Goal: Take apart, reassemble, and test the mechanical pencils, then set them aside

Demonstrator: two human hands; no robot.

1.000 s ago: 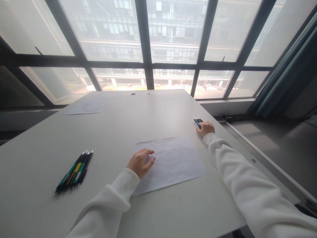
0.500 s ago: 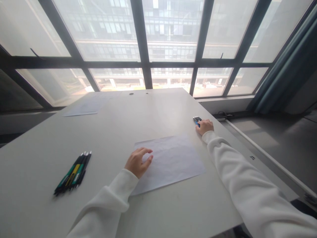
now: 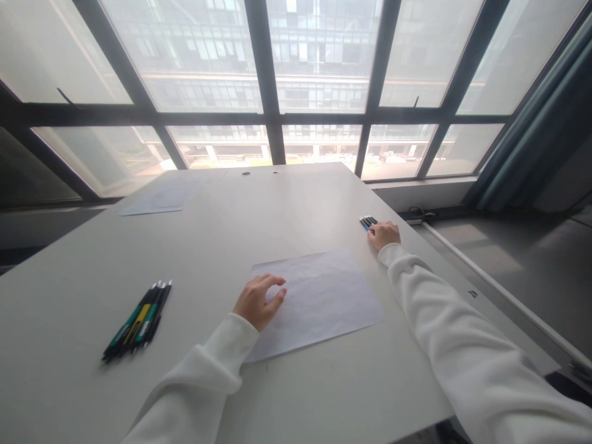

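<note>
My left hand (image 3: 259, 301) lies over the left part of a white sheet of paper (image 3: 328, 302). Its thumb and forefinger are apart with nothing between them. Far to the right, close to the table's edge, my right hand (image 3: 385, 235) is closed over a bundle of pens (image 3: 369, 221). Their tips and a bit of blue stick out on the hand's far left side; the palm and the rest of the pens are hidden. Left of my left hand lies another group of pens (image 3: 139, 322), black with green and yellow bands, side by side at a slant.
A second sheet of paper (image 3: 160, 198) is at the far left of the white table (image 3: 296, 222). Two small round dark fittings show near the table's far edge. Large windows stand behind it, with a blue-grey curtain (image 3: 531, 117) at the right.
Slightly more of the pens shows beyond my right hand's fingers. My left hand and the paper have stayed in place.
</note>
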